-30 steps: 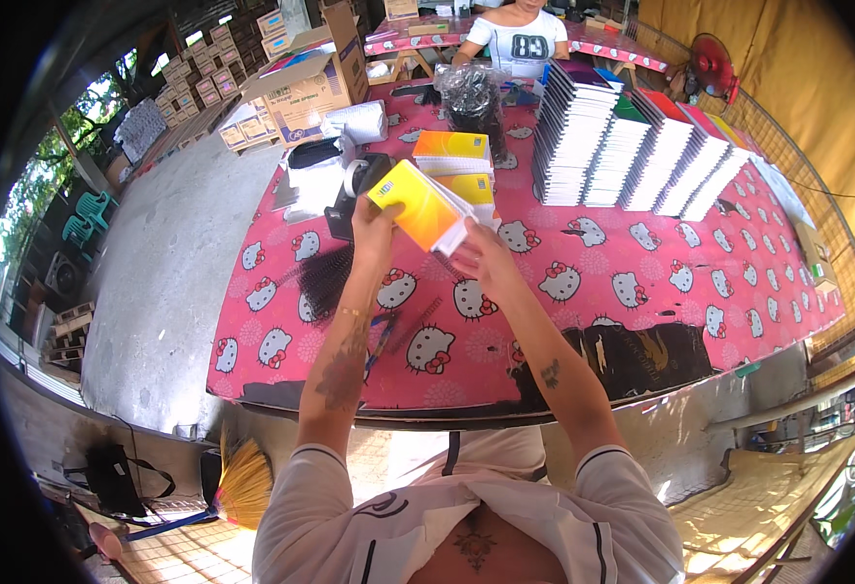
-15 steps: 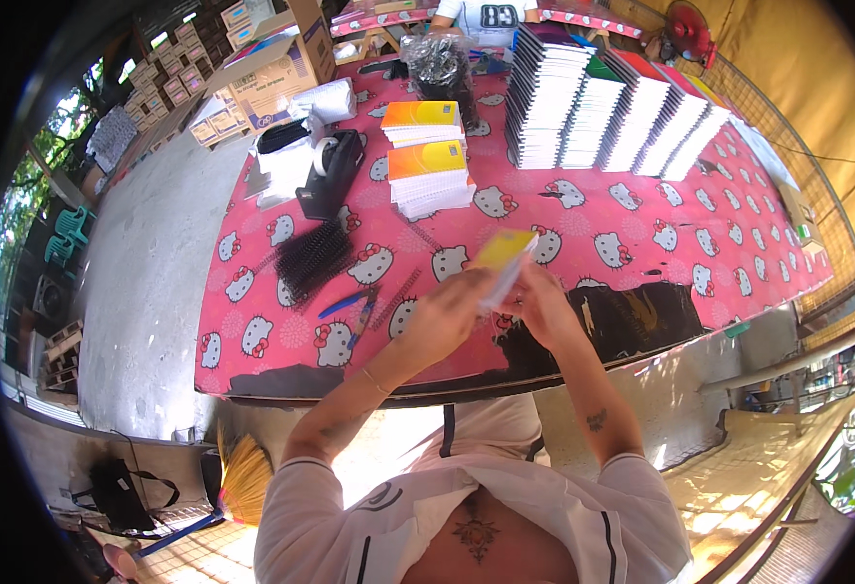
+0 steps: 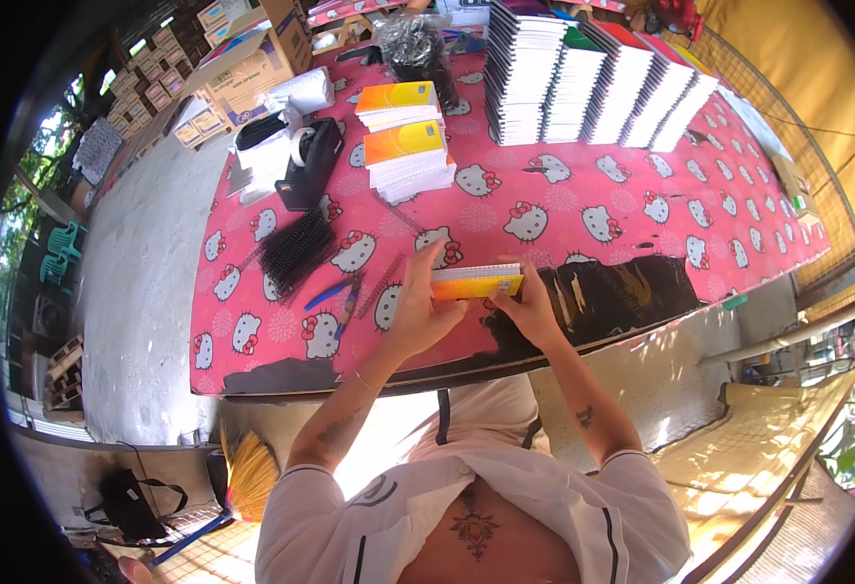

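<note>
A small notebook [image 3: 478, 283] with a yellow-orange cover is held level over the near side of the table, its edge with a row of holes or coils turned away from me. My right hand [image 3: 528, 310] pinches its right end, thumb on the cover. My left hand [image 3: 427, 308] is around its left end, thumb below and index finger stretched up. Left of my hands lie blue-handled pliers [image 3: 335, 297], a loose black spiral coil [image 3: 381, 287] and a heap of black coils [image 3: 296, 251]. Two stacks of yellow-orange notebooks [image 3: 406, 144] stand farther off.
Tall stacks of spiral notebooks [image 3: 525, 88] stand at the far right. A black tape dispenser [image 3: 310, 165] and a clear bag of black coils [image 3: 414, 49] sit toward the back. Cardboard boxes [image 3: 257, 73] are at the far left. Black patches [image 3: 632, 297] mark the table's near edge.
The notebook has turned from a tilted, upright pose to lying level between my hands. My left hand has opened out around its left end. The whole view has shifted slightly.
</note>
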Available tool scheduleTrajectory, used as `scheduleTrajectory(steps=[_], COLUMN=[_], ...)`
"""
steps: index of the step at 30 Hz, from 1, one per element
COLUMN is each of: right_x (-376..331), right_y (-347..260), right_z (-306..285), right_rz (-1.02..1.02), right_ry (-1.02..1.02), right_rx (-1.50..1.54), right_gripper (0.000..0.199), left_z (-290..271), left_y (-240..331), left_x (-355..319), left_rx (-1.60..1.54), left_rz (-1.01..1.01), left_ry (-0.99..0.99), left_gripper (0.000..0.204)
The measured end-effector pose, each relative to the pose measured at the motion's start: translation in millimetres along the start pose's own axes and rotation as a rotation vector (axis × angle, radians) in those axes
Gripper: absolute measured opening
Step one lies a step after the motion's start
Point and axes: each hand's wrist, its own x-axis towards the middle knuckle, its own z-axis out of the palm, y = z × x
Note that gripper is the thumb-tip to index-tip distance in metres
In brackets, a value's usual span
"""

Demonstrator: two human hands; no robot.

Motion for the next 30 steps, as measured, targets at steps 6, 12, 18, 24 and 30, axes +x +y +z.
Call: scheduleTrajectory(steps=[6,12,18,24,30], right_x=[-1,-3,-11,-25,-19], right_y=[4,-1,-8,-11,-9], right_z=[1,3,13,19,17], right_rz=[-0.041,0.009,-0.377,-0.360,-0.485], right_ry=[-0.048,-0.076,0.249,0.272,0.302], right_rx=[-0.078,-0.134,-0.692,-0.743,-0.832], right_gripper=[0.044,0.046,0.055,0.041,0.029], left_z=[-8,-7,-4,-3,6], left_y=[-6,-30,-20,-25,-21], left_x=[63,86,87,82,70], left_rx=[0.195,0.009,0.066,0.028,0.314], left_rz=[-0.015,-0.201,-0.174,-0.148,0.119], left_ry=[-0.468,-0.775,-0.752,-0.703,-0.507], left_gripper=[0.028,0.025,0.025,0.025,0.022])
